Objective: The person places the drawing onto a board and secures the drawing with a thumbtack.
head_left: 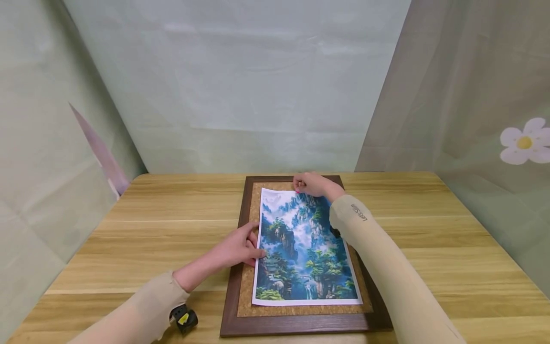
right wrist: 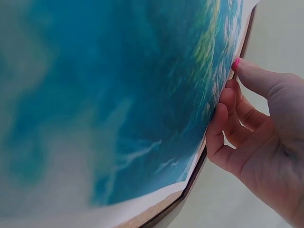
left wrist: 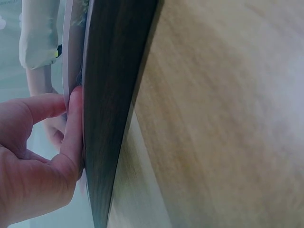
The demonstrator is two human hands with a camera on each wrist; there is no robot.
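Observation:
A colourful mountain landscape print [head_left: 302,243] lies on a cork board [head_left: 246,286] with a dark wooden frame [head_left: 301,325] in the middle of the table. My left hand [head_left: 240,246] rests flat, its straight fingers [left wrist: 42,107] pressing on the print's left edge [left wrist: 66,57]. At the print's top edge my right hand [head_left: 311,184] has curled fingers [right wrist: 228,118]. One fingertip holds a small pink pin [right wrist: 236,62] against the paper [right wrist: 118,95]. The pin shows as a pink dot [head_left: 296,191] in the head view.
The light wooden table [head_left: 429,229] stretches bare on both sides of the frame. Pale green cloth hangs behind and to the sides, with a white flower [head_left: 524,142] on the right. A black and yellow wrist device [head_left: 185,319] sits on my left sleeve.

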